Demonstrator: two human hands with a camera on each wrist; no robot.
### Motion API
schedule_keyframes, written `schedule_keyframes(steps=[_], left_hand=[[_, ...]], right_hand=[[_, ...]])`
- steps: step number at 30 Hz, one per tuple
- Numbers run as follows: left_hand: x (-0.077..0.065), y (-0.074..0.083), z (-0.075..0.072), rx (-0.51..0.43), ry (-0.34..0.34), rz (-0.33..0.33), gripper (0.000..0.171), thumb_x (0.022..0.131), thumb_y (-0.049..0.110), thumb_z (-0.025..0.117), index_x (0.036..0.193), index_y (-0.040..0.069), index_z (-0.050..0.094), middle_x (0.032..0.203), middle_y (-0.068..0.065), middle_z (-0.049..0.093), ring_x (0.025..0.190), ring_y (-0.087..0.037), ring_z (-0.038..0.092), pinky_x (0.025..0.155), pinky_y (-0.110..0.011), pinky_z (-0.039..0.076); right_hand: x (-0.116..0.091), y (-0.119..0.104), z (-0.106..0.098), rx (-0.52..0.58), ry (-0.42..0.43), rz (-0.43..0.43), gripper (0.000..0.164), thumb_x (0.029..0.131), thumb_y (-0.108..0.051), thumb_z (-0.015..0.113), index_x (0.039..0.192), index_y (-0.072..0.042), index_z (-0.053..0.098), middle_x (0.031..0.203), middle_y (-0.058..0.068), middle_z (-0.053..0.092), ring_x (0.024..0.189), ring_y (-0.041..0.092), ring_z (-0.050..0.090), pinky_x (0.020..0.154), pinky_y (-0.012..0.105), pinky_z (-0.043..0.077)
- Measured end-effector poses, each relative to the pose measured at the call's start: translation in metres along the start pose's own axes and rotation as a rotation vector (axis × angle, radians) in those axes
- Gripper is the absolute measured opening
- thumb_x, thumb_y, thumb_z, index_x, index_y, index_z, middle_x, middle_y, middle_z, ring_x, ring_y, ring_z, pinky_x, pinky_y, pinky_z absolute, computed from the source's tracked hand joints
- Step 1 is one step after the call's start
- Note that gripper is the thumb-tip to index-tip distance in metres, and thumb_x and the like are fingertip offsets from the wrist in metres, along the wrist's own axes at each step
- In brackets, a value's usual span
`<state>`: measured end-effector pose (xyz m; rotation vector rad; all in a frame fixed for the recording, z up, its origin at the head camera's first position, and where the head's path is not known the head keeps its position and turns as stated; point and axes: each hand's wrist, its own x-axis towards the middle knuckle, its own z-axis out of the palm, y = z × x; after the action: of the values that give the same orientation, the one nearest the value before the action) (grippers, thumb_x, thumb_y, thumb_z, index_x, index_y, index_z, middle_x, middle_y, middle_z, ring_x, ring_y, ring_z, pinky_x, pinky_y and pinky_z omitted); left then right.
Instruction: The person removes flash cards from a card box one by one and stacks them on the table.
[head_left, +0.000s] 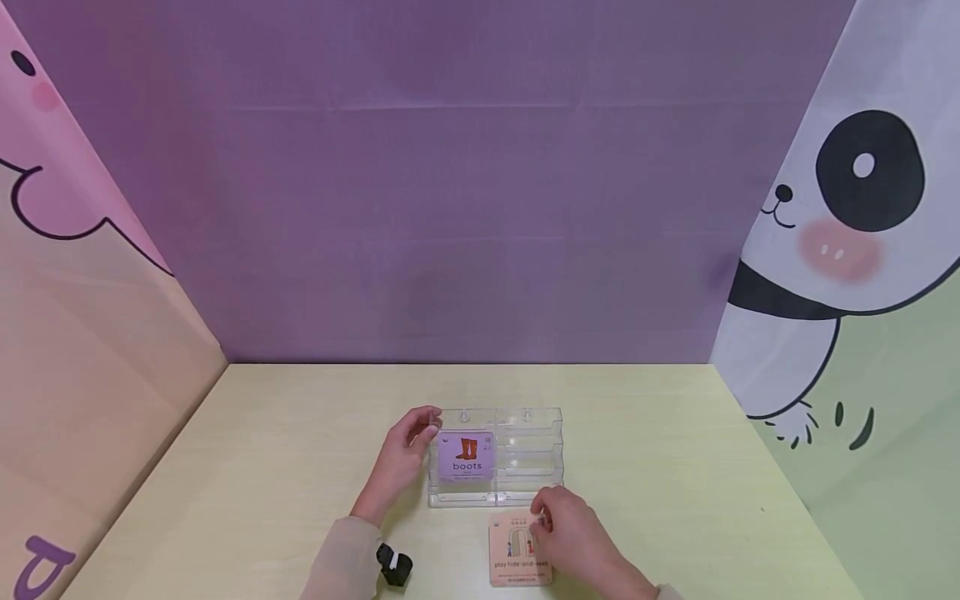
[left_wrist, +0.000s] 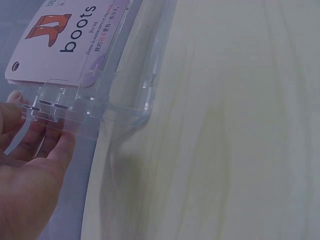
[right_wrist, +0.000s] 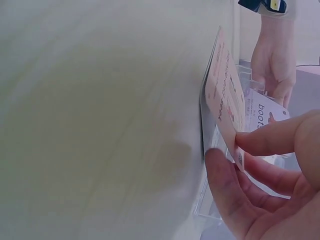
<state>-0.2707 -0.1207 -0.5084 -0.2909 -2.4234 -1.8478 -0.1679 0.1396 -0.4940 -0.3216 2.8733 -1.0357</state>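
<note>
A clear plastic card rack [head_left: 529,457] with two columns of stepped pockets stands on the table. In its left column sits a purple "boots" card [head_left: 467,457] with red boots on it. My left hand [head_left: 401,458] grips the rack's upper left edge, fingers curled around the clear side in the left wrist view. Just in front of the rack, my right hand [head_left: 573,529] pinches the corner of a pink "play hide-and-seek" card [head_left: 517,550]. Seen from the right wrist, this card [right_wrist: 225,95] is tilted up, with another thin edge behind it.
The pale wooden table [head_left: 660,467] runs back to a purple fabric wall [head_left: 465,208]. Printed side panels, one with a panda [head_left: 870,171], flank it. A black wrist device [head_left: 395,567] is at my left sleeve.
</note>
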Motion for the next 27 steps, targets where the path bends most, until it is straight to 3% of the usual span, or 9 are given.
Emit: schedule_keyframes(steps=[9,16,27], left_hand=[[0.0010,-0.0009,0.0006,0.011,0.006,-0.018,0.032,0.103,0.004,0.057,0.135,0.003,0.057,0.129,-0.017,0.064,0.127,-0.034,0.057,0.115,-0.052,0.039],[0.0008,0.0000,0.0006,0.001,0.006,-0.014,0.031,0.102,0.003,0.057,0.134,0.002,0.058,0.128,-0.017,0.065,0.126,-0.034,0.057,0.114,-0.051,0.040],[0.0012,-0.0009,0.0002,-0.006,0.004,-0.012,0.031,0.103,0.005,0.057,0.134,0.004,0.059,0.129,-0.015,0.065,0.126,-0.033,0.057,0.114,-0.050,0.040]], right_hand=[[0.0028,0.0000,0.0046,-0.116,0.017,-0.017,0.015,0.085,-0.007,0.076,0.087,-0.012,0.062,0.078,-0.006,0.047,0.068,0.009,0.044,0.057,0.023,0.040],[0.0056,-0.0013,0.0061,-0.140,-0.004,0.003,0.013,0.086,-0.007,0.076,0.087,-0.010,0.063,0.079,-0.005,0.048,0.070,0.011,0.045,0.060,0.024,0.042],[0.0061,0.0004,0.0082,-0.174,0.000,-0.033,0.008,0.083,-0.004,0.073,0.084,-0.008,0.065,0.078,-0.006,0.049,0.069,0.011,0.044,0.060,0.027,0.043]])
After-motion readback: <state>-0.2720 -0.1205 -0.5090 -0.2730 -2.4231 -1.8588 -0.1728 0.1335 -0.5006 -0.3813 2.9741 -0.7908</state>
